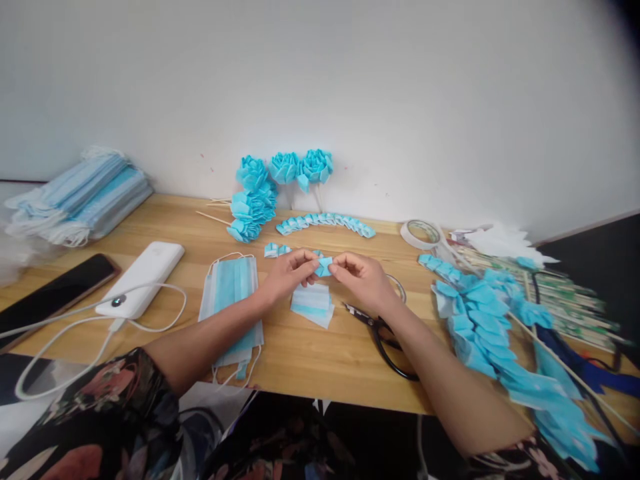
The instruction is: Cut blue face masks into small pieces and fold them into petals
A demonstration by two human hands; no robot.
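Observation:
Between my two hands is a small folded piece of blue mask fabric (324,267). My left hand (295,272) pinches its left side, and my right hand (357,273) pinches the right side. Just below lie cut rectangles of mask fabric (313,305) on the wooden table (300,363). A few folded blue pieces (277,251) rest beyond my left fingers. Black-handled scissors (383,333) lie partly under my right forearm. Behind my hands, a curved row of folded blue pieces (325,222) sits on the table. Flat blue face masks (233,293) lie beneath my left forearm.
Blue fabric flowers (253,200) on sticks stand by the wall. At left are stacked masks (95,193), a white power bank (145,277) with its cable, and a phone (55,293). A tape roll (420,235) and a heap of blue folded strips (485,327) occupy the right.

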